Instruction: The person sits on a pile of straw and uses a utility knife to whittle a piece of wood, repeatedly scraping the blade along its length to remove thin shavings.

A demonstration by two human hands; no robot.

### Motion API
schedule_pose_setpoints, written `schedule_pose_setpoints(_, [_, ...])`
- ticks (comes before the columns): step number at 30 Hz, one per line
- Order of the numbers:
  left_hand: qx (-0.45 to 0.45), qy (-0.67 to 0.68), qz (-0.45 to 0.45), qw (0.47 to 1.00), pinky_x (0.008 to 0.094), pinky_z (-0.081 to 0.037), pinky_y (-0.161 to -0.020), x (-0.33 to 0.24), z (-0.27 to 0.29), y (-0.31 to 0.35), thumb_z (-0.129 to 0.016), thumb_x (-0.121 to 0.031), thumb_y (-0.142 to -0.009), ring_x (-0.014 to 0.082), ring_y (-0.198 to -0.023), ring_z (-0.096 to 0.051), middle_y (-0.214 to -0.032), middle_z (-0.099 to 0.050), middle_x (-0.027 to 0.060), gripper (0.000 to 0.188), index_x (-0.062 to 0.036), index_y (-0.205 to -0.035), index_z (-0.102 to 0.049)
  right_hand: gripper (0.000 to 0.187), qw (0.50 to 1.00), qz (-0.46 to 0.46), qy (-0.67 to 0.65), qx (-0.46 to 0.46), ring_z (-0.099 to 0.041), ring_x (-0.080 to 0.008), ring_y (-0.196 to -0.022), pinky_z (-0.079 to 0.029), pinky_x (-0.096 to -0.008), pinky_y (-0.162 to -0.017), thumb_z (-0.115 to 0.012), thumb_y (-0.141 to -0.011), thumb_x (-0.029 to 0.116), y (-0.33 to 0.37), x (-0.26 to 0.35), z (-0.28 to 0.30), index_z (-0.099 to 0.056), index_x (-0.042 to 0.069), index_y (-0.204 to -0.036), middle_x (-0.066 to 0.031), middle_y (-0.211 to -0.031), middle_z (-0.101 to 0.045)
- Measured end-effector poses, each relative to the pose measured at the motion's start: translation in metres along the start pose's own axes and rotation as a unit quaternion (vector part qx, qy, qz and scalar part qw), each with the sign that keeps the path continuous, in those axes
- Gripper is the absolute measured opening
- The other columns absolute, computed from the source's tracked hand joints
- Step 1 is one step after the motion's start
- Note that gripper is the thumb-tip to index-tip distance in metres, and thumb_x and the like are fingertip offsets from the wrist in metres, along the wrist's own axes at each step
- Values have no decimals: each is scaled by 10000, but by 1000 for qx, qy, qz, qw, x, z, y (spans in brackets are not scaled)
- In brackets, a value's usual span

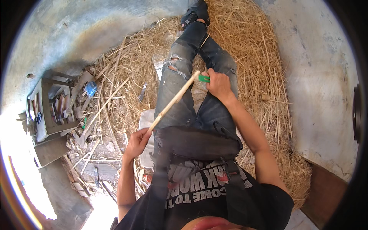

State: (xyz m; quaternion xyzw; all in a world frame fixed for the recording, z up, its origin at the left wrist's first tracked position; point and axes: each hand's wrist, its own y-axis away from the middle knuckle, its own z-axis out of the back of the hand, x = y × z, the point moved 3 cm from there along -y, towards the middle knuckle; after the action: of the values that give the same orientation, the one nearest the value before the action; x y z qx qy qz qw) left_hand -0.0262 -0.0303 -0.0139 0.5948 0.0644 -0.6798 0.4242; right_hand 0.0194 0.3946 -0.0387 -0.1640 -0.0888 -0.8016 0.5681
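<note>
My left hand [138, 142] is closed around the lower end of a pale bamboo stick [177, 98]. The stick slants up and to the right across my thighs, with a node partway along it. By its far tip, my right hand [219, 84] is closed on a small green tool [204, 78]. The green part points at the stick's tip and lies very close to it; whether they touch I cannot tell. My fingers hide the rest of the tool, so its kind does not show.
Straw and shavings [245, 42] cover the floor around my outstretched legs [178, 76]. To the left stand a wooden box [48, 126] with odds and ends inside and a crumpled blue plastic bag [91, 89]. A flat metal blade [143, 92] lies in the straw. Walls rise on both sides.
</note>
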Motion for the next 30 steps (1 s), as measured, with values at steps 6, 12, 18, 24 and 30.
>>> schedule_pose_setpoints(6, [-7,-9,12,1000,259,-284,-515,-8,2,-8,-612,-199,-1081,36,-593,-358,-651,-432,-67,272,25,-1173,-736,422,967,-60,-224,109,-701,-429,-815,-526,-500,-724,-695,-936,430,17,40,5,-671,9,-959,-245,-802,-691])
schedule_pose_setpoints(12, [-21,-15,-5,1000,268,-287,-517,-3,-7,-12,-613,-184,-1079,42,-600,-357,-646,-429,-56,258,26,-1171,-731,509,957,-56,-259,121,-692,-453,-824,-512,-529,-732,-529,-1054,493,27,26,-7,-606,-9,-1078,-255,-829,-683])
schedule_pose_setpoints(18, [-46,-43,-35,997,273,-288,-511,-4,-13,-21,-619,-182,-1072,44,-595,-361,-632,-437,-50,257,28,-1164,-736,554,965,51,-101,235,-693,-485,-784,-546,-584,-727,-414,-1079,543,56,92,-16,-578,14,-1056,-260,-774,-683])
schedule_pose_setpoints(24, [-8,-42,44,998,277,-283,-504,20,20,25,-617,-182,-1070,37,-576,-363,-637,-450,-65,255,11,-1165,-755,606,988,-147,36,-17,-703,-436,-663,-543,-530,-575,-416,-1092,544,-21,-46,31,-628,-18,-1001,-231,-673,-671])
schedule_pose_setpoints(30, [-19,-21,25,999,270,-267,-519,14,2,14,-615,-178,-1072,36,-595,-340,-646,-428,-71,261,20,-1193,-732,641,993,-57,-102,-12,-678,-496,-727,-530,-576,-655,-406,-1090,562,1,8,39,-625,-22,-942,-274,-709,-666])
